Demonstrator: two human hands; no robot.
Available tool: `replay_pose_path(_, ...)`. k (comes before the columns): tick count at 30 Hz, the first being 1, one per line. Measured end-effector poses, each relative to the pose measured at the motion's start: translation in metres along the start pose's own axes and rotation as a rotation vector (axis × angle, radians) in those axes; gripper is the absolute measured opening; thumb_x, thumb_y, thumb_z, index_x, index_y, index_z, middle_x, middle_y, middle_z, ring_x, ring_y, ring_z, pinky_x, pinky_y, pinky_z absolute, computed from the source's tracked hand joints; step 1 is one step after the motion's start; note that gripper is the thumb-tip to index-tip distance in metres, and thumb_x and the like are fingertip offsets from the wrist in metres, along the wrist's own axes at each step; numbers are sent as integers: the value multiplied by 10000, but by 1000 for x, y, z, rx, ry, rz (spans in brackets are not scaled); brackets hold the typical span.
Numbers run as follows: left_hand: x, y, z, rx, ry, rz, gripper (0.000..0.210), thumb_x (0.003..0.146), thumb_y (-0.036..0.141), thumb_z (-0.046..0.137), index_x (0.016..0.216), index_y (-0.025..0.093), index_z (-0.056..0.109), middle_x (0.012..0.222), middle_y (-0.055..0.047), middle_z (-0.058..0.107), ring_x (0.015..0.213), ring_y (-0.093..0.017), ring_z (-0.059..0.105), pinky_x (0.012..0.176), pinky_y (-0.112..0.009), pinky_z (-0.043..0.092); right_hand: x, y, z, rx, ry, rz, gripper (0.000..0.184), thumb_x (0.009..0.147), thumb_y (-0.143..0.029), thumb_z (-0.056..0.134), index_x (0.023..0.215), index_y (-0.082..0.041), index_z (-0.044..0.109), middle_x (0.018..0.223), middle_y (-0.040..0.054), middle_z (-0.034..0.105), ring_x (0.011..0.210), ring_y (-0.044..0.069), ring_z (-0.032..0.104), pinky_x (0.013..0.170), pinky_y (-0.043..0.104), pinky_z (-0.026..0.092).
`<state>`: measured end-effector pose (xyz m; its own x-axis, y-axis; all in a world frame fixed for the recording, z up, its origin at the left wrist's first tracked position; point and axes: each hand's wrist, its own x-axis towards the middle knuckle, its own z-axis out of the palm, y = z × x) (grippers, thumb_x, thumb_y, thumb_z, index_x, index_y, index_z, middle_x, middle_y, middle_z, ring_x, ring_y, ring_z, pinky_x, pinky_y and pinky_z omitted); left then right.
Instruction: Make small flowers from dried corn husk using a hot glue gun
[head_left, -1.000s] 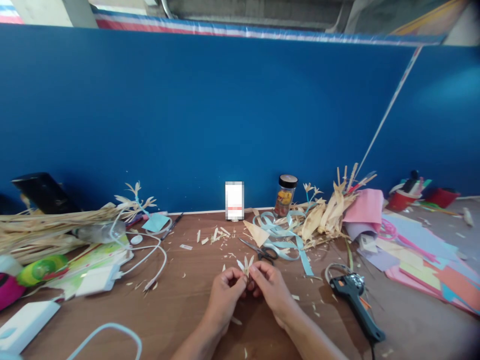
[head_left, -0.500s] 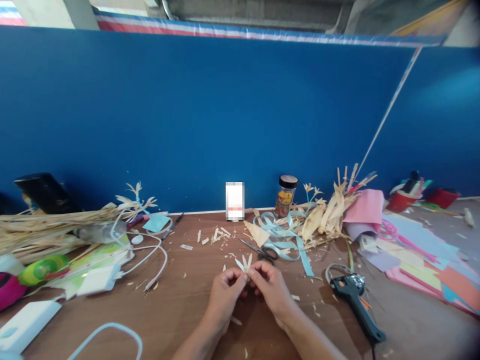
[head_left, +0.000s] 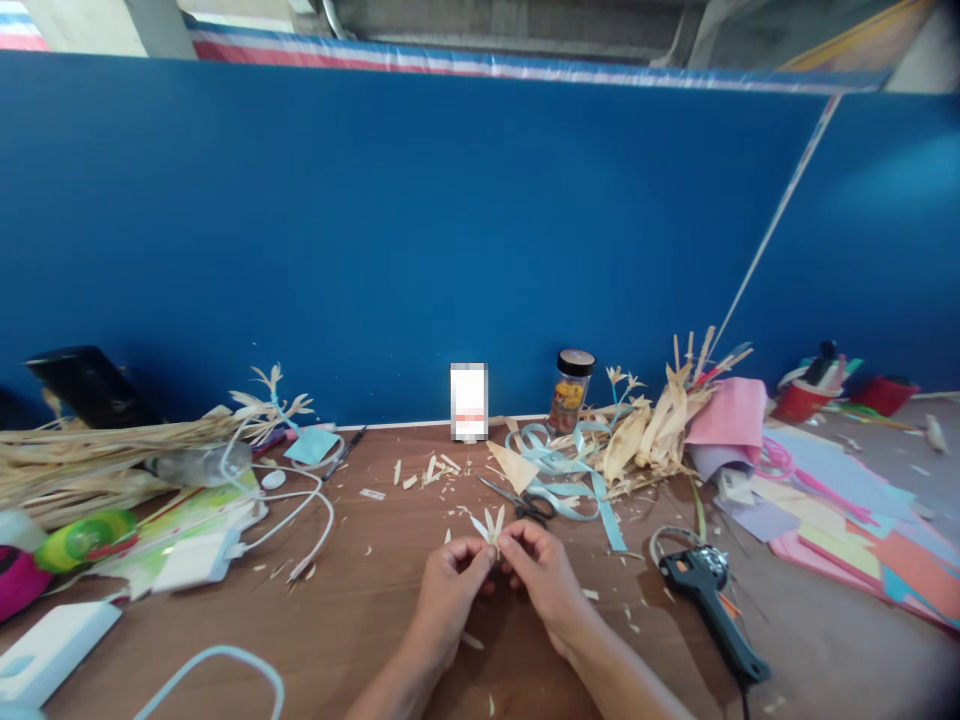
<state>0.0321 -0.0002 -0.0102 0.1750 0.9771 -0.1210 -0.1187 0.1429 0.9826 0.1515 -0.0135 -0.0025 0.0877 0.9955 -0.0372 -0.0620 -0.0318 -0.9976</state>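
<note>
Both of my hands pinch a small pale flower made of dried husk strips just above the brown table. My left hand grips its base from the left and my right hand grips it from the right, fingertips almost touching. The pointed petals stick up between my fingers. Black-handled scissors lie just behind my hands, beside a light blue ribbon.
A black glue gun lies to the right, with coloured paper sheets beyond it. Dried husks and a small jar stand at the back. Straw bundles, white cables and a charger fill the left. A blue wall rises behind.
</note>
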Motion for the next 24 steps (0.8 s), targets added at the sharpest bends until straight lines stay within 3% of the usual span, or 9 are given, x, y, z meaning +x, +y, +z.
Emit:
replay_pose_path(9, 0, 0, 0, -30, -3, 22, 213, 664, 337, 601, 627, 127, 614, 567, 10, 565, 512, -85, 482, 491, -178, 398, 0, -1, 1, -32, 3, 4, 208, 723, -357, 539, 693, -151, 542, 552, -35, 493, 511, 82, 445, 444, 160, 351)
replay_pose_path(19, 2, -3, 0, -112, 18, -49, 233, 664, 350, 609, 655, 117, 601, 510, 35, 487, 453, -57, 420, 471, -176, 405, 0, 1, 1, -1, 27, -7, 224, 717, -374, 540, 688, -152, 547, 532, -43, 491, 491, 78, 431, 444, 165, 335)
replay_pose_path(24, 3, -6, 0, -77, 31, -39, 206, 651, 328, 624, 660, 123, 599, 565, 17, 535, 498, -72, 463, 476, -170, 410, 0, 0, 1, -18, 39, -4, 232, 708, -380, 553, 677, -150, 546, 523, -43, 491, 477, 75, 425, 435, 164, 332)
